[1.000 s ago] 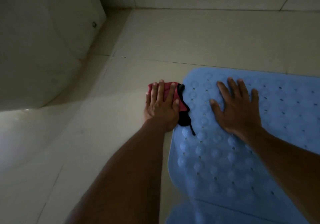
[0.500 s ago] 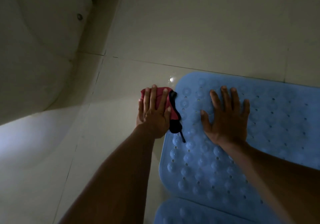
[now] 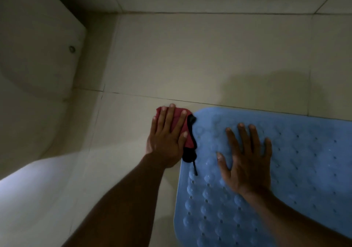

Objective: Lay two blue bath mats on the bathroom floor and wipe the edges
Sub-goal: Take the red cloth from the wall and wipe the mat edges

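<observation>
Pretty dim in here, but you can make it out fine. The left hand (image 3: 165, 140) is laid flat with straight, spread fingers on top of a red cloth (image 3: 187, 141), pressing it onto the tiled floor (image 3: 190, 56). It's not gripping anything, just palm down. The cloth sits mostly under that hand, poking out past the fingertips and on the thumb side. It has a black trim (image 3: 191, 121) along the edge that faces the right hand, and a thin black string (image 3: 194, 168) trails from it toward the wrist.

That trim lies right against the rounded corner of the blue bath mat (image 3: 304, 161), with the string resting on the mat's edge. The mat lies flat on the floor, bumpy all over with little holes. It spreads out under the right hand and runs on past it to the outer side and back toward the person.

The right hand (image 3: 247, 162) is also relaxed, fingers fanned out and palm resting on the mat just in from that corner. The two hands are close together, with only the cloth's edge and a strip of mat between them.

Out beyond the left hand there's a pale rounded fixture (image 3: 38, 46) with a small round stud (image 3: 72, 49) on it. A grout line (image 3: 133, 94) crosses the floor just beyond both sets of fingertips.
</observation>
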Demonstrator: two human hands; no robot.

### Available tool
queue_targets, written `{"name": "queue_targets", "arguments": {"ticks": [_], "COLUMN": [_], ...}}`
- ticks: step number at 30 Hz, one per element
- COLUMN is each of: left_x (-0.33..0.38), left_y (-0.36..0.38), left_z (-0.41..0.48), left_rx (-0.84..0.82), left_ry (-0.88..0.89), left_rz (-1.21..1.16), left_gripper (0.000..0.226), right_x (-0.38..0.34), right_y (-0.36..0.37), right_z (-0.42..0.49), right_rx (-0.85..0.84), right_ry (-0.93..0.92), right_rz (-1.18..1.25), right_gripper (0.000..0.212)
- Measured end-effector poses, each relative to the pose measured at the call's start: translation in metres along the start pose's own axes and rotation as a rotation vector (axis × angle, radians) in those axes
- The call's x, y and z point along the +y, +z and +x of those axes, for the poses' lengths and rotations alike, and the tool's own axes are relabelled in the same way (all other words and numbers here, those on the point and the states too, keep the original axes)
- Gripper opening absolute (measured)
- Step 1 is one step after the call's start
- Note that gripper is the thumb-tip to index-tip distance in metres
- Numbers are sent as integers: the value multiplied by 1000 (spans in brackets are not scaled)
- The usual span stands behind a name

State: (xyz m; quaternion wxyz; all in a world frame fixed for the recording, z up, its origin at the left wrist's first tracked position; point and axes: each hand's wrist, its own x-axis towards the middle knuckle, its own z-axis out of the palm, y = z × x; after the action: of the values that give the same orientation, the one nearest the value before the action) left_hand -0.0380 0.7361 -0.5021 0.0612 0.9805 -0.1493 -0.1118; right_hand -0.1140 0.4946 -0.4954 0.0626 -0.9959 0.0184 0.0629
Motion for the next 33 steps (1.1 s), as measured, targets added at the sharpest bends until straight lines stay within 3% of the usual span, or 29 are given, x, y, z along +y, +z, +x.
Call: {"name": "queue_targets", "arguments": {"ticks": [6, 10, 13, 16, 19, 23, 27, 30, 33], "left_x": [-20, -14, 26, 79, 97, 95, 131, 178, 225], "left_y": [-19, -36, -46, -28, -12, -10, -15, -12, -5], "left_z": [64, 65, 50, 48, 61, 92, 129, 145, 145], "left_rx": [-18, -9, 103, -28, -17, 0, -42, -46, -78], "left_ry": [285, 303, -3, -384, -439, -249, -16, 203, 307], "left_rz": [142, 176, 33, -166, -160, -55, -15, 27, 67], "left_gripper": [62, 62, 63, 71, 82, 73, 71, 79, 79], "right_x": [2, -1, 3, 4, 13, 92, 138, 134, 137], "right_y": [1, -1, -2, -4, -4, -5, 0, -2, -7], "right_z": [2, 0, -1, -1, -1, -9, -19, -15, -15], "right_rx": [14, 0, 9, 32, 146, 348, 179, 155, 143], "right_ry": [-1, -1, -13, -2, -2, 298, 393, 399, 414], "right_rz": [36, 61, 102, 161, 271, 138, 23, 43, 86], "right_gripper": [74, 74, 72, 69, 65, 64, 75, 75, 73]}}
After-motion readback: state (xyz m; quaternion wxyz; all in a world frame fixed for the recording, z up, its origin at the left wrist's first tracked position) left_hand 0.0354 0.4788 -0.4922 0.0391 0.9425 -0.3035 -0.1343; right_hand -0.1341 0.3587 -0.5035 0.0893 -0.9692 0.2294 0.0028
